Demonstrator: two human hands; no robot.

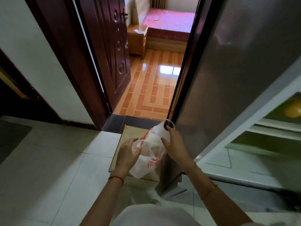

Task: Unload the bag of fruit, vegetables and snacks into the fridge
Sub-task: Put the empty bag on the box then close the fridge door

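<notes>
The white plastic bag [149, 154] with red print sits on a low wooden stool [119, 154], toward its right edge, right beside the open fridge [244, 79]. Both hands are on it. The left hand [127, 152] comes in from the stool's left side, fingers curled at the bag's mouth and seemingly pinching the film near one handle loop. The right hand [173, 142] grips the upper right part of the bag, thumb and fingers closed on the plastic just under the other loop, which sticks up free.

The bag looks thin and floppy; it slumps and creases rather than standing up, so it will likely sag and shift wherever it is not supported. It looks slack, and I cannot see what is inside. The film is probably slippery, and fruit could roll out if the mouth tips toward the stool's front edge. The safest hold seems to be the two handle loops or the rim of the mouth, pulled apart to open it.

Inside the fridge, pale shelves [268, 126] show at the right, with something orange [293, 110] on an upper one.
</notes>
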